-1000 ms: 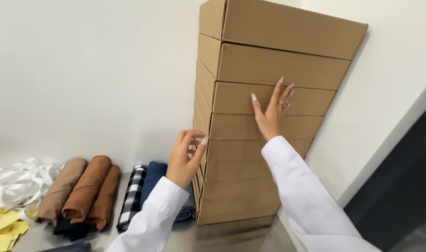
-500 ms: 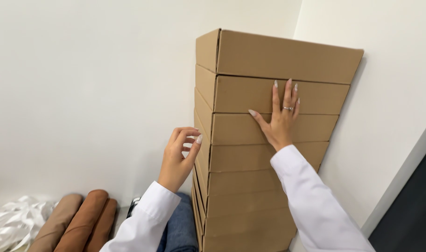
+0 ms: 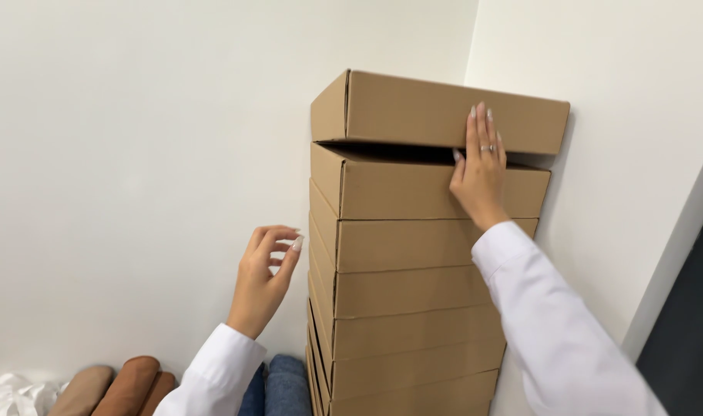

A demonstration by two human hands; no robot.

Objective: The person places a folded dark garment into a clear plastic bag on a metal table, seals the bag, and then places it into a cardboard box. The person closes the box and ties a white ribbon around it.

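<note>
A tall stack of flat brown cardboard boxes (image 3: 413, 285) stands in the corner of two white walls. The top box (image 3: 413, 112) is tilted up at its front, with a dark gap beneath it. My right hand (image 3: 478, 173) lies flat against the front of the top box, fingers pointing up and thumb at the gap; a ring is on one finger. My left hand (image 3: 265, 277) hovers left of the stack at mid height, fingers loosely curled, holding nothing and not touching the boxes. Both arms wear white sleeves.
Rolled fabrics lie at the bottom left: tan and rust-brown rolls (image 3: 124, 389), blue rolls (image 3: 278, 389) beside the stack, and white cloth (image 3: 8, 393) at the far left. A dark panel (image 3: 686, 339) runs along the right wall.
My right hand has slid up the stack from a middle box to the top box, which has lifted at the front. My left hand has come off the stack's left edge. The view has tilted upward.
</note>
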